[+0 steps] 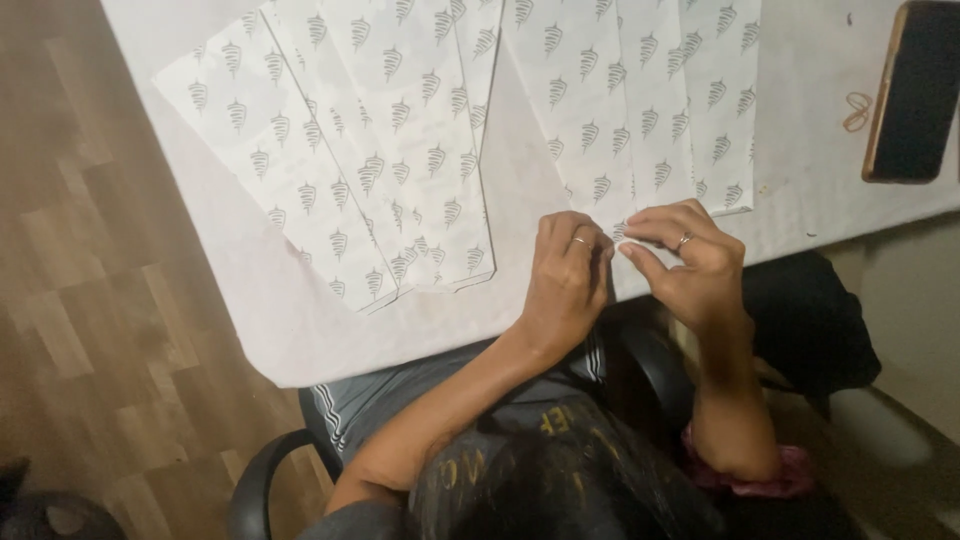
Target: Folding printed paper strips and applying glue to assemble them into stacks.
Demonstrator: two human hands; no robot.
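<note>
At the table edge, both hands (630, 265) pinch the near end of a printed paper bag (610, 110) running lengthwise away.

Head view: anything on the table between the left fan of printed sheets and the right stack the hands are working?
Nothing. Between the left fan and the right stack, the head view shows only a bare wedge of white table cover.

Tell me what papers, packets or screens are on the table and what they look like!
Left stack of paper bags: fanned out upper left on the table, white, long and flat, with rows of small grey cone-like marks.
Right stack of paper bags: top middle, same white and grey pattern; the left hand and right hand pinch its lower corner.
Phone: top right corner, flat rectangle, dark screen, golden edge.
</note>
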